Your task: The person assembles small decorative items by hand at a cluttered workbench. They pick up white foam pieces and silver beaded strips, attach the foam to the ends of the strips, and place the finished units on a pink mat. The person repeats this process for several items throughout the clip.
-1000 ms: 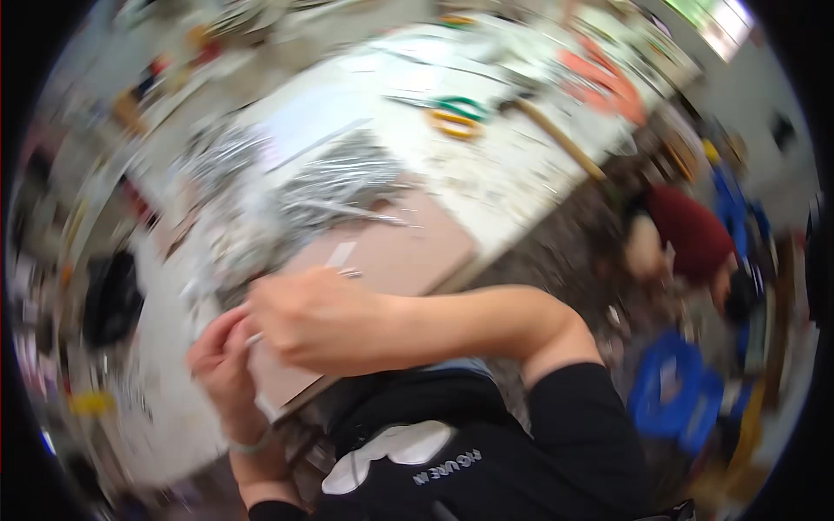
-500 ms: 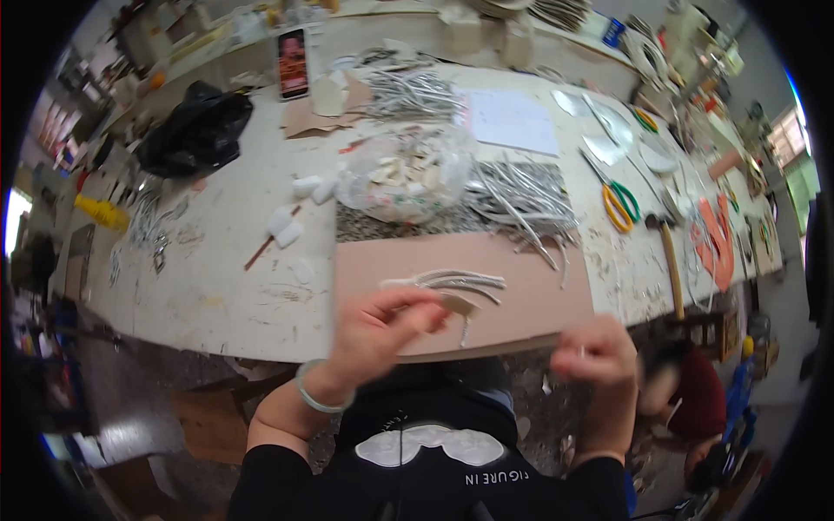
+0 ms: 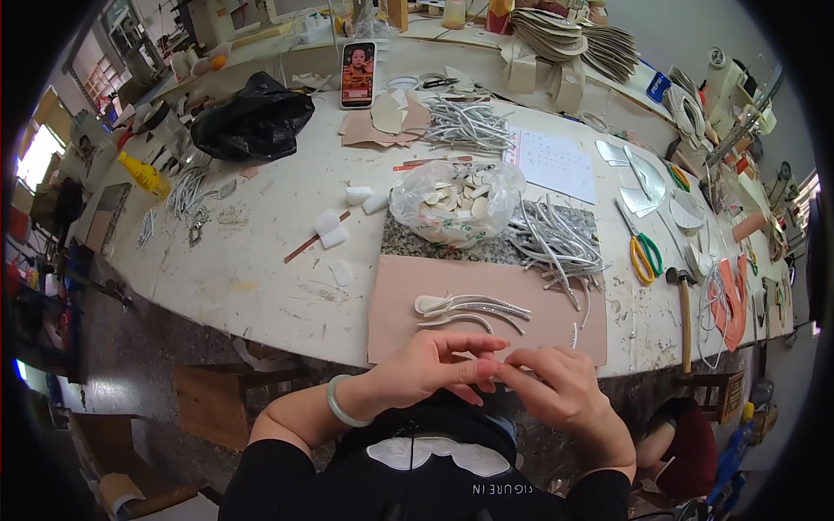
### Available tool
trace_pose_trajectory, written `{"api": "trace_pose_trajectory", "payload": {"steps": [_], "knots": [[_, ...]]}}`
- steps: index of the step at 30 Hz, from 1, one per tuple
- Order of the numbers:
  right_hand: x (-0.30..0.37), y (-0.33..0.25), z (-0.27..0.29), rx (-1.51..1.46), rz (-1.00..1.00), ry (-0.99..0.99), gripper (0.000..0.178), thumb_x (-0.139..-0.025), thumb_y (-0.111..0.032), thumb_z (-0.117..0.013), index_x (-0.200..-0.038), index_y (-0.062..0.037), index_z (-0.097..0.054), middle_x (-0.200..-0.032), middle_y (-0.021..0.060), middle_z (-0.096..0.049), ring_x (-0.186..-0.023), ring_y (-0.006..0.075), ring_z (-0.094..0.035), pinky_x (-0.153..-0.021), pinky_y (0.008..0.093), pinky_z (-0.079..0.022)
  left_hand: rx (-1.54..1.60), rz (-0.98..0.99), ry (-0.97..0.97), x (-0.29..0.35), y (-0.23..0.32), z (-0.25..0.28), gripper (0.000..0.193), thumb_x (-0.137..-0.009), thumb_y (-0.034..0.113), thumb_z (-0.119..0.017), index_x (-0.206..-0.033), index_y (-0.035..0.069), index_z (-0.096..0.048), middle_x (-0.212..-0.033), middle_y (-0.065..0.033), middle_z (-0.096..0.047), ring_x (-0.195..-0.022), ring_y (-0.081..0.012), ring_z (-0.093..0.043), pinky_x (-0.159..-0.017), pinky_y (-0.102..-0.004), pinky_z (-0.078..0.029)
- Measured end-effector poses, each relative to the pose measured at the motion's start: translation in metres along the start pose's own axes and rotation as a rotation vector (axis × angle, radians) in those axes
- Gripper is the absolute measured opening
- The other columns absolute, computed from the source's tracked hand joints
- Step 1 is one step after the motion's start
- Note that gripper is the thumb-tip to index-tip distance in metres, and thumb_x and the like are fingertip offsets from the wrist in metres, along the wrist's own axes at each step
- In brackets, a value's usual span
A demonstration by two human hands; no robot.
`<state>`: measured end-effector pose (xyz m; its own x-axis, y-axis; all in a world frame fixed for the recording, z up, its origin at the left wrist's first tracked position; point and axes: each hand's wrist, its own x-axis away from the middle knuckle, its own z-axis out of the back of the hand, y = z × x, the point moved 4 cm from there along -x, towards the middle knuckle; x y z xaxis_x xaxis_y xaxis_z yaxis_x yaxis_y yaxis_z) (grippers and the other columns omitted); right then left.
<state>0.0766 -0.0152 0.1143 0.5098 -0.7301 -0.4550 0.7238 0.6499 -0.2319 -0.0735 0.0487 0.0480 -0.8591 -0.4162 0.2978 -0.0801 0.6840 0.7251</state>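
My left hand (image 3: pixel 439 366) and my right hand (image 3: pixel 560 386) meet at the fingertips over the near edge of a pinkish-tan sheet (image 3: pixel 408 282). The thumb and fingers of each are pinched together; what lies between them is too small or hidden to name. Just beyond my left hand, a few silver cords (image 3: pixel 491 306) lie on the sheet, their ends at a rounded cream piece (image 3: pixel 427 305). One short silver cord (image 3: pixel 574 336) rests by my right hand. Farther back, a clear plastic bag (image 3: pixel 407 211) holds cream cut pieces, beside a heap of silver cords (image 3: pixel 556 243).
A speckled stone slab (image 3: pixel 401 233) sits under the bag. To the right are scissors (image 3: pixel 643 252) with yellow and green handles and a hammer (image 3: pixel 685 321). White blocks (image 3: pixel 330 229), a black bag (image 3: pixel 252 122) and a propped phone (image 3: pixel 358 76) stand leftward. Another person (image 3: pixel 686 447) is at lower right.
My right hand has come left to meet my left hand, which has moved right and down in the picture. The small tan piece in my left fingers no longer shows. The view has shifted.
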Motion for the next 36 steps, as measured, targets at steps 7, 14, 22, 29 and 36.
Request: {"api": "trace_pose_trajectory", "payload": {"steps": [7,14,22,29,36], "knots": [[-0.006,0.014,0.008,-0.214,-0.312,-0.003,0.037,-0.073,-0.014,-0.074,-0.104,-0.0028,-0.060,-0.090,0.0084,-0.059,-0.071,0.0227,-0.062,-0.063,0.0319,-0.050,-0.252,-0.205,0.065,0.017,0.001,0.013,0.037,-0.090,0.004,-0.060,-0.126,-0.003,-0.053,-0.115,-0.0108,-0.058,-0.092,-0.0148,-0.062,-0.079,-0.0284,-0.054],[0.004,0.028,-0.009,-0.647,-0.440,-0.059,0.034,-0.086,-0.007,-0.064,-0.120,-0.0072,-0.060,-0.088,0.0092,-0.057,-0.079,0.0229,-0.059,-0.070,0.0324,-0.047,-0.303,-0.377,0.095,0.021,0.020,0.024,0.021,-0.087,-0.004,-0.060,-0.107,-0.004,-0.063,-0.124,-0.0135,-0.052,-0.100,-0.0154,-0.058,-0.084,-0.0259,-0.051],[0.008,0.030,-0.028,-1.296,-0.966,-0.137,0.016,-0.090,-0.008,-0.062,-0.103,0.0016,-0.063,-0.079,0.0049,-0.065,-0.066,0.0100,-0.065,-0.058,0.0210,-0.053,-0.697,-0.501,0.147,0.024,0.021,0.017,0.021,-0.084,-0.002,-0.065,-0.105,-0.001,-0.068,-0.099,-0.0085,-0.064,-0.088,-0.0116,-0.057,-0.073,-0.0225,-0.046],[0.010,0.030,-0.034,-1.290,-0.957,-0.160,0.017,-0.088,-0.011,-0.061,-0.095,0.0040,-0.064,-0.075,0.0054,-0.065,-0.064,0.0103,-0.065,-0.058,0.0231,-0.053,-0.639,-0.402,0.189,0.022,0.014,0.016,0.023,-0.084,-0.005,-0.063,-0.106,0.000,-0.069,-0.097,-0.0071,-0.059,-0.083,-0.0120,-0.057,-0.070,-0.0220,-0.046],[0.008,0.030,-0.033,-1.239,-0.950,-0.204,0.017,-0.087,-0.010,-0.059,-0.093,0.0044,-0.064,-0.074,0.0061,-0.066,-0.063,0.0107,-0.066,-0.054,0.0234,-0.052,-0.703,-0.446,0.162,0.019,0.021,0.016,0.020,-0.084,-0.005,-0.063,-0.103,-0.002,-0.069,-0.116,-0.0127,-0.052,-0.092,-0.0142,-0.060,-0.079,-0.0237,-0.050]]}}
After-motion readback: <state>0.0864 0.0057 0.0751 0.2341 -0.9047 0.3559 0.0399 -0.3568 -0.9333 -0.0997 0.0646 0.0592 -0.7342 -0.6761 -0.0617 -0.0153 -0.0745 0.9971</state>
